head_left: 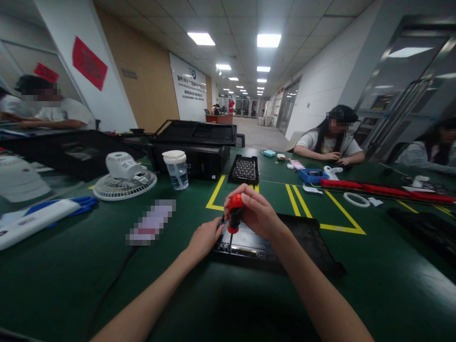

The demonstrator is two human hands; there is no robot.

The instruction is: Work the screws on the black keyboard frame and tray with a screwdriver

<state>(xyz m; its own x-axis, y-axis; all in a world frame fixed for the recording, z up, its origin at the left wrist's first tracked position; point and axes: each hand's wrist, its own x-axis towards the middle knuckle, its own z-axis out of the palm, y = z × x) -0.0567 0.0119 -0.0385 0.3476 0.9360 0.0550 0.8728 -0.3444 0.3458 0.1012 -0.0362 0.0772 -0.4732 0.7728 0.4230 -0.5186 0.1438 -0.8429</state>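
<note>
Green matting covers the long table [71,280], marked with yellow tape lines [335,209]. On it, largest first: a black computer case [194,147] at the back with its side panel off, a white desk fan [124,178] lying on its face, a black flat device [270,242] right in front of the person, a black tray of small parts [244,170], and a clear plastic cup [177,169] with a white lid. Other people sit at the far side and at the left.

The right hand [254,209] is closed around the red and black handle of a screwdriver [234,217], held upright with its shaft pointing down into the device's near left corner. The left hand [204,237] rests curled at that same corner, fingers touching the device's edge beside the shaft; it seems to steady the tip, though the contact is too small to make out.

To drive the screw well, the tool should stay plumb, pressed straight down, with the left fingers guiding the shaft so the tip does not slip out of the head.
</note>
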